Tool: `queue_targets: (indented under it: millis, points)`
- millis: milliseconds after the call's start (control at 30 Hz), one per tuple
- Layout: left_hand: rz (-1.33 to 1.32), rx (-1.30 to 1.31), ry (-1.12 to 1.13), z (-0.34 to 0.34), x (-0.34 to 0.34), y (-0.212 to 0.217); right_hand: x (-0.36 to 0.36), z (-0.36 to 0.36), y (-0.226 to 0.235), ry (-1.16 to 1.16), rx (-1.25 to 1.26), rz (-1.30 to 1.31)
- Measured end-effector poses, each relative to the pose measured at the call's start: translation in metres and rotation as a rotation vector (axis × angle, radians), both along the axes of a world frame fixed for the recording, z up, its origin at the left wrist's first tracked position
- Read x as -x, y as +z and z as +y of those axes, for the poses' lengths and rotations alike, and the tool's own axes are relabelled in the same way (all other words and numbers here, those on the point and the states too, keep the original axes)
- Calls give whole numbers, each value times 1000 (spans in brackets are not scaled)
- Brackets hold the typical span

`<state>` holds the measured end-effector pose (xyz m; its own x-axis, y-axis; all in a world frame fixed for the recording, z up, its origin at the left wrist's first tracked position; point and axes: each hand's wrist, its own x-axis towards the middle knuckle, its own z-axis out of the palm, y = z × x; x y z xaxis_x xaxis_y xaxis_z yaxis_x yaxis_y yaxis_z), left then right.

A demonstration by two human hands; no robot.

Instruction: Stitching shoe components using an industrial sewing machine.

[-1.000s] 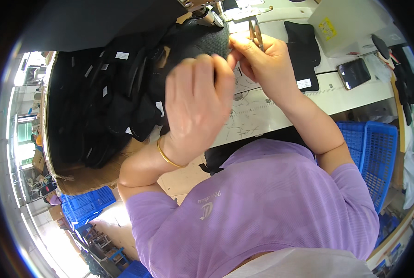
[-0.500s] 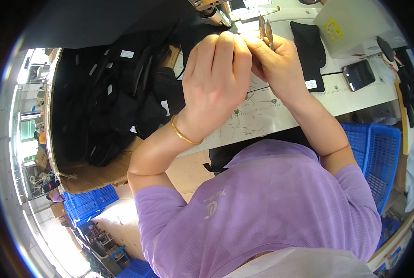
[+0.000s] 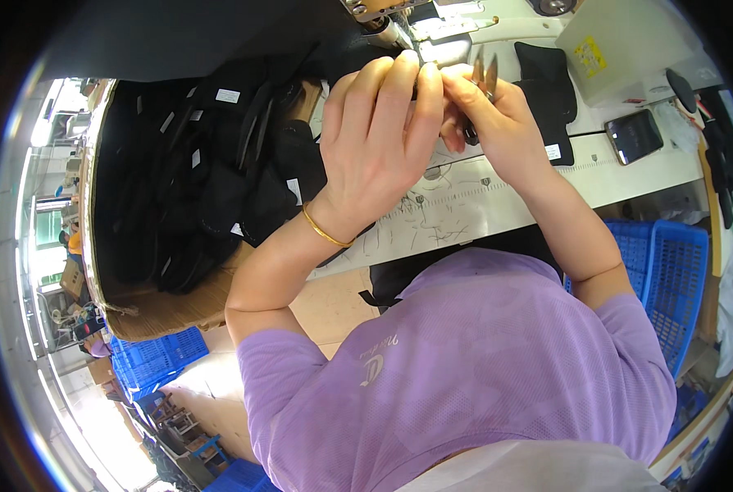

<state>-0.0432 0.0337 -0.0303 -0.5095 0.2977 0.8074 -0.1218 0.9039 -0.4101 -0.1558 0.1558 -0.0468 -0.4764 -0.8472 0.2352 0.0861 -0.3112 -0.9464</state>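
My left hand (image 3: 379, 135) is raised just in front of the sewing machine head (image 3: 380, 23), its fingers bent over and closed. What they grip is hidden behind them; only a dark bit shows between the two hands. Close beside it, my right hand (image 3: 506, 123) is closed around small thread snips (image 3: 486, 78), blades pointing up and away, with the dark handle in the palm. Its thumb and fingertips come near my left fingers. Beneath both hands, loose dark thread ends (image 3: 440, 230) lie scattered on the white table (image 3: 506, 205).
On the left, a large carton (image 3: 157, 316) holds black fabric pieces (image 3: 219, 180) with white labels. Another black piece (image 3: 551, 102) lies right of my hands, near a phone (image 3: 634, 135) and a pale box (image 3: 616, 53). Blue crates (image 3: 670, 271) stand below the table's right end.
My right hand has turned a little, so the snips' blades have moved slightly right and their handle now shows. My left hand has shifted slightly, its fingers more spread across the knuckles.
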Motion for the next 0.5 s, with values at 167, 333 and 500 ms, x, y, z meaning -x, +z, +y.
queue_targets:
  millis: [167, 333, 500]
  points:
    - [67, 19, 145, -7, 0, -2, -1, 8, -16, 86, 45, 31]
    - [24, 39, 132, -22, -5, 2, 1, 23, 1, 207, -80, 104]
    - [-584, -1638, -139, -45, -52, 25, 5, 25, -21, 3, -91, 469]
